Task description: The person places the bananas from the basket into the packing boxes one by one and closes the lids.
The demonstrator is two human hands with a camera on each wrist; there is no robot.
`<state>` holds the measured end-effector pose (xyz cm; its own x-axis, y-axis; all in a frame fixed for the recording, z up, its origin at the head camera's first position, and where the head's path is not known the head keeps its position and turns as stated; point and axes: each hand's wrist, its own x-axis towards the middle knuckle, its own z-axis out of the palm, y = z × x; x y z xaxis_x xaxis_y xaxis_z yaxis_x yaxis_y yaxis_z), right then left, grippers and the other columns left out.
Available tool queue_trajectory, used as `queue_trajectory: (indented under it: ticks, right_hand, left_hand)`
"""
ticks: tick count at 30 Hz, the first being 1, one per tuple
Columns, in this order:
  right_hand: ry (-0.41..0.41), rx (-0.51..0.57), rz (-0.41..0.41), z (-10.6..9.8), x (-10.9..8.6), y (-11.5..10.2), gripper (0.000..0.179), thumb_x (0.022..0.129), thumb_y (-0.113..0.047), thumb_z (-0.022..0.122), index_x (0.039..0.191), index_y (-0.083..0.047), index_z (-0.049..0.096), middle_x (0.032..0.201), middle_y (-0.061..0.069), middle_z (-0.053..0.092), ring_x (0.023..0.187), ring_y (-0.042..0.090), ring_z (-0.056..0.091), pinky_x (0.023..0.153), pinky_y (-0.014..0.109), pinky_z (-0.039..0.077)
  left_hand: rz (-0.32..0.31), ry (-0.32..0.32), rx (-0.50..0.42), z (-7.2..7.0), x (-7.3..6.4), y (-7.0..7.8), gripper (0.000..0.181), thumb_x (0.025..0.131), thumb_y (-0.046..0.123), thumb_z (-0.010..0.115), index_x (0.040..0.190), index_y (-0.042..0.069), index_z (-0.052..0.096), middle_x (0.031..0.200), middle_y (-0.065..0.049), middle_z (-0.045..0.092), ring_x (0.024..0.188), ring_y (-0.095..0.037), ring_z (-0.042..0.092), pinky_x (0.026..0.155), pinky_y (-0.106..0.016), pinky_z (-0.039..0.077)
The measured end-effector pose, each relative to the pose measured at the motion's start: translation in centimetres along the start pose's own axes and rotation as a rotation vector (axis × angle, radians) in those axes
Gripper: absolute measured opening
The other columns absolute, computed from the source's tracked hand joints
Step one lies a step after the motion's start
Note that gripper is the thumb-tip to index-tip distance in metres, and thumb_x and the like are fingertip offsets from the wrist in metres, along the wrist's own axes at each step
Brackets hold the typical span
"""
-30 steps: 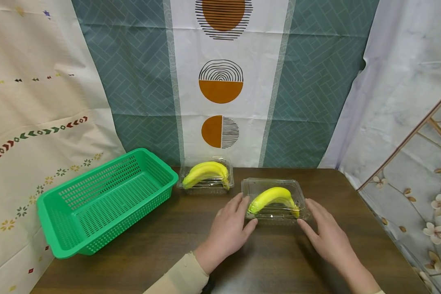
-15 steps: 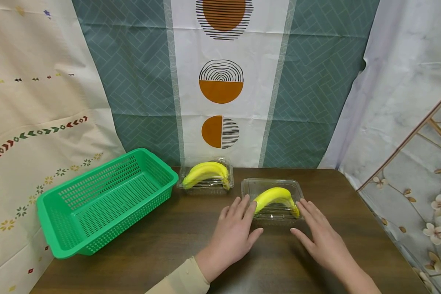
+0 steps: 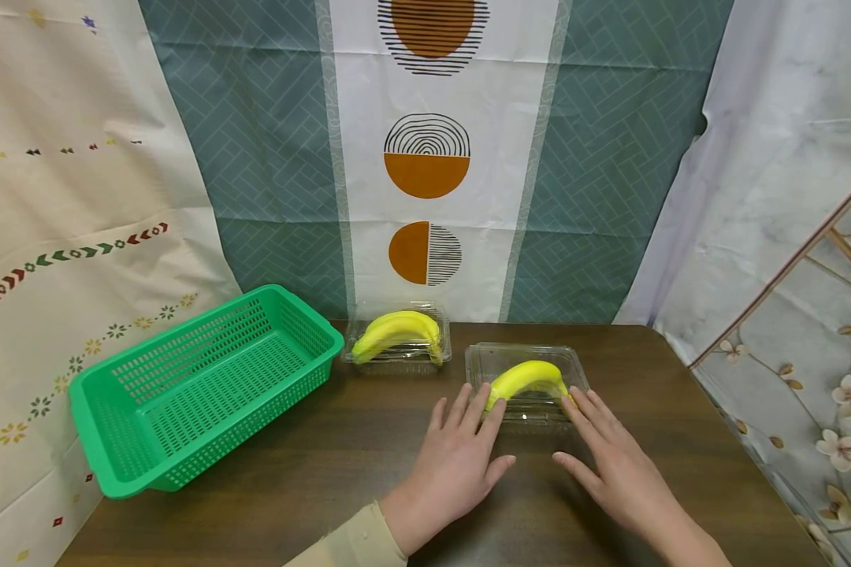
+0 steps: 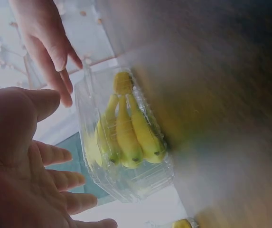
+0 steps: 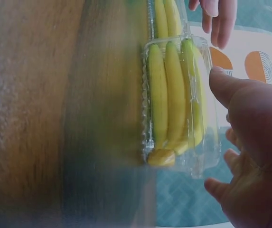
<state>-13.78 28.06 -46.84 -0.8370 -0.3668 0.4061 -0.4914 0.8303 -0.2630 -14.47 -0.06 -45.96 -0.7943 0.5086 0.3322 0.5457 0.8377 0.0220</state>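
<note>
A clear plastic clamshell box (image 3: 518, 354) with a bunch of yellow bananas (image 3: 528, 378) inside lies on the brown table. My left hand (image 3: 454, 468) hovers at its front left corner, fingers spread and straight. My right hand (image 3: 613, 465) is at the front right corner, its fingers straight too. In the left wrist view, a gap shows between the left hand and the box; whether the right fingertips touch the plastic, I cannot tell. Farther back and to the left sits a second clear box (image 3: 443, 331) holding another bunch of bananas (image 3: 397, 331).
On the left of the table stands a long green perforated basket (image 3: 234, 429), set at a slant, with nothing in it. Fabric hangings enclose the table at the back and both sides. Bare brown tabletop (image 3: 291, 488) lies between the basket and my left arm.
Both hands have slid back slightly toward me and closer together, from the box's sides to over its front corners. The boxes and basket have stayed put.
</note>
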Motion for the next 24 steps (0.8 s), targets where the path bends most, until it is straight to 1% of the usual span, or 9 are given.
queue_trajectory:
  ticks: [6, 9, 16, 24]
  right_hand:
    - [0.011, -0.011, -0.025, 0.23, -0.06, 0.08, 0.088, 0.097, -0.038, 0.087, 0.17, -0.012, 0.045, 0.179, 0.009, 0.033, 0.161, 0.043, 0.033, 0.113, 0.07, 0.042]
    - [0.013, -0.013, -0.026, 0.31, -0.08, 0.11, 0.087, 0.097, -0.038, 0.086, 0.169, -0.011, 0.046, 0.179, 0.009, 0.033, 0.162, 0.042, 0.033, 0.114, 0.069, 0.042]
    - [0.001, -0.007, -0.011, 0.33, -0.02, 0.08, 0.087, 0.097, -0.037, 0.087, 0.169, -0.01, 0.047, 0.178, 0.009, 0.034, 0.163, 0.04, 0.03, 0.11, 0.07, 0.044]
    - [-0.026, -0.003, 0.013, 0.34, 0.2, 0.07, 0.084, 0.099, -0.041, 0.084, 0.168, -0.009, 0.047, 0.177, 0.014, 0.036, 0.165, 0.039, 0.025, 0.11, 0.074, 0.044]
  left_hand:
    - [0.003, 0.011, 0.019, 0.04, -0.03, 0.19, 0.078, 0.107, 0.063, 0.064, 0.167, 0.014, 0.051, 0.174, -0.017, 0.041, 0.159, -0.041, 0.04, 0.119, -0.066, 0.042]
    - [0.006, 0.018, 0.033, 0.16, -0.06, 0.15, 0.077, 0.107, 0.063, 0.064, 0.166, 0.014, 0.052, 0.173, -0.017, 0.043, 0.159, -0.04, 0.041, 0.118, -0.066, 0.043]
    - [0.011, 0.03, 0.052, 0.35, -0.03, 0.07, 0.077, 0.107, 0.063, 0.064, 0.165, 0.014, 0.053, 0.172, -0.017, 0.044, 0.158, -0.04, 0.043, 0.118, -0.066, 0.044]
    - [0.006, 0.019, 0.053, 0.45, 0.17, 0.0, 0.077, 0.107, 0.064, 0.063, 0.164, 0.012, 0.055, 0.172, -0.016, 0.044, 0.158, -0.04, 0.041, 0.119, -0.066, 0.042]
